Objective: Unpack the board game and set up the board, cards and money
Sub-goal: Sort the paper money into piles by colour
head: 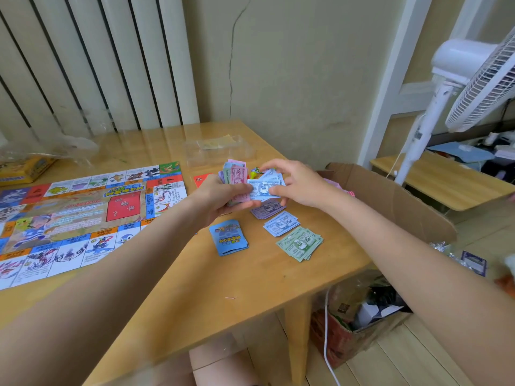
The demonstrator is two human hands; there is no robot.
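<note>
Both hands [223,195] [295,185] pinch a blue banknote [264,188], long axis left-right.

Game board [69,218]: left edge cut off at 9 o'clock.
Yellow box [25,169]: partly out of frame, under blurred plastic wrap [47,147].
Fan [485,79]: cut off at 3 o'clock.

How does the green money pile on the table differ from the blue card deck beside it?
The green money pile is fanned out loosely; the blue card deck is stacked fairly squarely. The green money pile lies nearer the table's right edge, the blue card deck nearer the board. Both lie flat on the table, untouched by either hand.
</note>
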